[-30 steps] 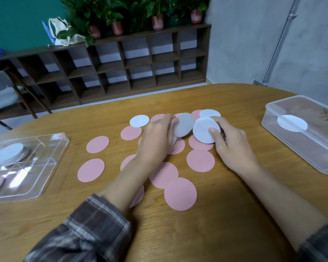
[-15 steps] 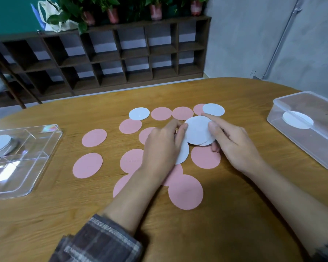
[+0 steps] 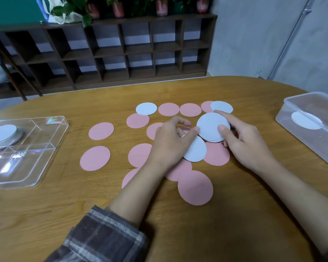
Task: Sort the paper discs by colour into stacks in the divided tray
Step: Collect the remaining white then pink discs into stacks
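Several pink paper discs point(image 3: 195, 187) and a few white ones lie spread on the wooden table. My right hand point(image 3: 244, 142) holds a small stack of white discs point(image 3: 210, 125) between thumb and fingers, a little above the table. My left hand point(image 3: 170, 144) rests over a white disc point(image 3: 196, 151) lying on the pink ones; its thumb touches the stack's left edge. Two more white discs point(image 3: 146, 108) point(image 3: 222, 107) lie at the far edge of the spread. The clear divided tray point(image 3: 45, 163) at the left holds a white stack point(image 3: 2, 134) in its far compartment and a pink disc at its near left.
A clear lidded plastic box point(image 3: 311, 133) with a white disc inside stands at the right edge of the table. Beyond the table is a dark wooden shelf unit point(image 3: 121, 50) with potted plants on top. Bare wood lies in front of my arms.
The two white discs held apart have been brought together into one stack in my right hand. My left hand has let go and dropped onto a white disc on the table.
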A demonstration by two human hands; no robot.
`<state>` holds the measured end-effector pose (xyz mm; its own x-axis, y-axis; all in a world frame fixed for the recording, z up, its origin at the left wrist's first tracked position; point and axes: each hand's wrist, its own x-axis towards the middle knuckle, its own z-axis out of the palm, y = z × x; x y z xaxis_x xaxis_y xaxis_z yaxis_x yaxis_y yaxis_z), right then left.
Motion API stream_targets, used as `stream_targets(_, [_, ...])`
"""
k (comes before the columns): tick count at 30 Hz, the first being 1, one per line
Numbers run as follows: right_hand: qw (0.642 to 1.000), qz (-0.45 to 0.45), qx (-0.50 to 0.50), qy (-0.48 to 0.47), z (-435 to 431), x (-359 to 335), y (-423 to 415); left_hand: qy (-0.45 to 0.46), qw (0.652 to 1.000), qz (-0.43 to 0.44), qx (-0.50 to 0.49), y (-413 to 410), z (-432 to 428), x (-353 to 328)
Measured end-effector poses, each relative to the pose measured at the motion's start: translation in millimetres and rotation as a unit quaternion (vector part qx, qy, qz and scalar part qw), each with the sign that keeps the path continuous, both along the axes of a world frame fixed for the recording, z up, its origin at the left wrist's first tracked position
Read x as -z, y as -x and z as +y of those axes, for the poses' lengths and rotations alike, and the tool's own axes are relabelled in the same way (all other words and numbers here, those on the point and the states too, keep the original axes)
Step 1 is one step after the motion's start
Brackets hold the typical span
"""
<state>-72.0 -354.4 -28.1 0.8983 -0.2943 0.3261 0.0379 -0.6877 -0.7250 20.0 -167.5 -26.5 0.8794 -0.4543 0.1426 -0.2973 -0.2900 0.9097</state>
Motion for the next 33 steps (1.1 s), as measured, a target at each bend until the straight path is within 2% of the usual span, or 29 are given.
stream_targets(2, [1.0,0.0,0.0,-0.004,-1,0,-1,-0.005,0.999,0.022,0.037,-2,4,-3])
stream_targets(5, [1.0,0.003,-0.003,-0.005,-3,0,0,0.05,0.995,0.048,0.076,-3,8,-7])
stream_targets(8, [1.0,-0.001,-0.007,-0.022,-4,0,0,0.115,0.99,0.037,0.066,0,8,-10])
stream_targets(10, [0.999,-0.006,-0.018,-0.041,-4,-1,1,0.124,0.992,0.006,0.039,1,6,-8])
stream_targets(16, [0.997,-0.012,-0.047,-0.059,-1,-4,2,0.079,0.994,-0.079,-0.014,9,1,-3])
stream_targets(22, [0.994,-0.001,-0.089,-0.064,1,-4,3,0.068,0.991,-0.113,-0.02,17,-3,-2])
stream_targets(28, [0.995,0.028,-0.082,0.04,10,-4,6,0.06,0.99,-0.12,-0.037,18,-4,1])
stream_targets(33, [0.993,0.049,-0.076,0.075,12,-5,5,0.018,0.979,-0.2,-0.028,21,-4,1])
